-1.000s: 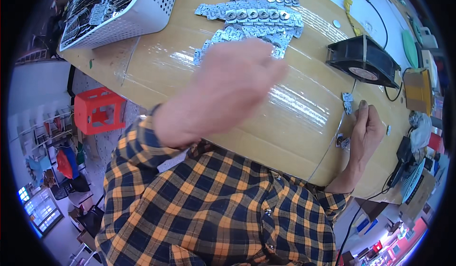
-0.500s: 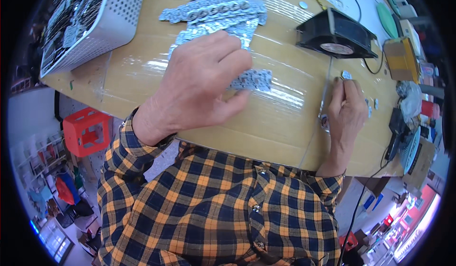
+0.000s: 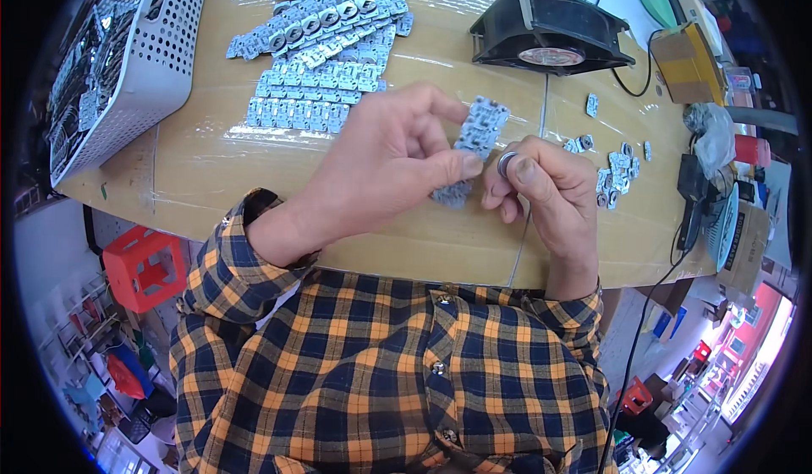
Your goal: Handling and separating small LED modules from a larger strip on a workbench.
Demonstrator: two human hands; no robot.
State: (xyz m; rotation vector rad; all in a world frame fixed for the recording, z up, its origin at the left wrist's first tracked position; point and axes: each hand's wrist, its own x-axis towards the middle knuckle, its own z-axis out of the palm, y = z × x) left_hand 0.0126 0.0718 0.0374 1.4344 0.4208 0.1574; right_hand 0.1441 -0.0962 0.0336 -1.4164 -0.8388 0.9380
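Left hand (image 3: 372, 157): 1 strip (image 3: 484, 126), pinched. Right hand (image 3: 551, 185): 1 round part (image 3: 506, 164). Desk (image 3: 406, 250): strip pile (image 3: 338, 27); 1 fan (image 3: 550, 27), black; 1 basket (image 3: 150, 81), white.

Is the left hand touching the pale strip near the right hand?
Touching: the head view shows the left hand pinching the pale strip, its thumb over the lower part.

The shirt (image 3: 372, 364) is checked in orange, dark blue and grey-brown. The table (image 3: 423, 246) is yellowish brown. The strip (image 3: 484, 126) in the left hand (image 3: 381, 148) is pale blue-grey with dark speckles; the round piece (image 3: 505, 165) at the right hand (image 3: 554, 182) is silver-grey. The basket (image 3: 165, 60) at the table's left edge is white, dotted with holes; the fan (image 3: 579, 30) is black.
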